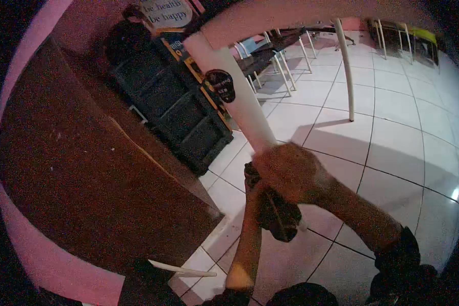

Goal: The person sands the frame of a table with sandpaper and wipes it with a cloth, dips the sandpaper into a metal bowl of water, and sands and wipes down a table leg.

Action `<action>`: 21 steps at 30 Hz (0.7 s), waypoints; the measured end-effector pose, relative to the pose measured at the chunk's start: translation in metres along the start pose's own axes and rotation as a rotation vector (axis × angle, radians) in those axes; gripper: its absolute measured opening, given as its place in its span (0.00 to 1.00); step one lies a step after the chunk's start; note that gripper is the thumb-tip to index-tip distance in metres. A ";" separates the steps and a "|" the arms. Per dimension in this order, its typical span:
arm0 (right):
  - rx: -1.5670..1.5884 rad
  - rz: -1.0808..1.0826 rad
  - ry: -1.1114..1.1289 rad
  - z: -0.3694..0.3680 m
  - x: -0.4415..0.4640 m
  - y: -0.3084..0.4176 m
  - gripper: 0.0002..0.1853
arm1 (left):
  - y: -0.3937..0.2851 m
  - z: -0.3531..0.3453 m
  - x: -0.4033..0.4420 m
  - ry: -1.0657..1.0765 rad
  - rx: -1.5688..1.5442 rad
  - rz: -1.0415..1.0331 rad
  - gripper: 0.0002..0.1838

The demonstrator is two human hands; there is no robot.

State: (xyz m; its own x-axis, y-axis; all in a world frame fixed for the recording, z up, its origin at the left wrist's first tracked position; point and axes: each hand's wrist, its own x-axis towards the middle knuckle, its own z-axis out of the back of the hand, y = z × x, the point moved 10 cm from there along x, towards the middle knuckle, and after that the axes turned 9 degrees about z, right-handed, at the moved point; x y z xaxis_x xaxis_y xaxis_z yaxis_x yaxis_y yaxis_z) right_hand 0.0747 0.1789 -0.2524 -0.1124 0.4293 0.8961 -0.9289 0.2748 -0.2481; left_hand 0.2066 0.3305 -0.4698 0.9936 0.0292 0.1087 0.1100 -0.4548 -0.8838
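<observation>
My right hand (pixel 290 171), slightly blurred, is closed around the lower end of a white post (pixel 247 107). The post slants up to the left, carries a dark oval sticker (pixel 221 85) and meets a pale beam (pixel 311 23) at its top. Just below and to the left, my left hand (pixel 255 189) is partly hidden behind the right one. It seems closed on a dark object (pixel 278 217) that hangs below both hands. The object's kind is not clear in the dim light.
A brown panel (pixel 107 173) fills the left side. Behind it stands a dark crate-like unit (pixel 173 102), with a lettered sign (pixel 167 13) above. A white leg (pixel 346 71) stands on the tiled floor (pixel 392 148). White-legged furniture (pixel 283 69) is at the back.
</observation>
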 end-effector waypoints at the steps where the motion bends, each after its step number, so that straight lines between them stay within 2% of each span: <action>1: -0.091 0.076 -0.090 0.007 0.006 0.002 0.16 | 0.002 0.001 0.001 -0.019 0.017 0.025 0.24; 4: -0.119 -0.118 -0.318 0.036 0.028 -0.020 0.13 | 0.031 0.039 0.016 -0.004 0.070 0.052 0.23; 6: -0.139 -0.311 -0.257 0.030 0.003 -0.028 0.11 | 0.013 0.009 0.004 0.089 0.040 0.045 0.22; 7: -0.151 -0.408 -0.227 0.026 -0.015 -0.028 0.10 | -0.037 -0.041 -0.042 -0.116 -0.014 0.073 0.20; 10: -0.001 -0.699 -0.143 -0.017 -0.111 -0.014 0.10 | -0.015 -0.040 -0.037 0.017 -0.203 0.091 0.20; 11: 0.013 -0.652 -0.170 -0.016 -0.113 -0.011 0.09 | -0.015 -0.045 -0.034 0.126 -0.126 0.102 0.24; 13: 0.046 -0.567 -0.234 -0.017 -0.115 -0.004 0.09 | 0.001 -0.040 -0.038 0.084 -0.217 0.107 0.27; 16: -0.144 -0.557 -0.151 0.005 -0.066 -0.023 0.08 | 0.023 -0.031 -0.046 0.044 -0.250 0.115 0.28; 19: -0.132 -0.548 -0.295 0.015 -0.058 -0.032 0.08 | 0.037 -0.016 -0.041 0.036 -0.227 0.086 0.29; 21: -0.091 -0.596 0.086 -0.018 -0.073 -0.024 0.10 | 0.050 -0.006 -0.042 0.035 -0.217 0.062 0.29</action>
State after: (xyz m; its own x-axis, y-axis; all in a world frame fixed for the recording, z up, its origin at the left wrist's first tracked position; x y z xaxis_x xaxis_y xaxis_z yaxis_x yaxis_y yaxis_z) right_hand 0.1120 0.1562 -0.3188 0.4498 0.2460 0.8586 -0.7891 0.5597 0.2530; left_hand 0.1697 0.3010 -0.5158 0.9965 -0.0341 0.0767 0.0376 -0.6358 -0.7709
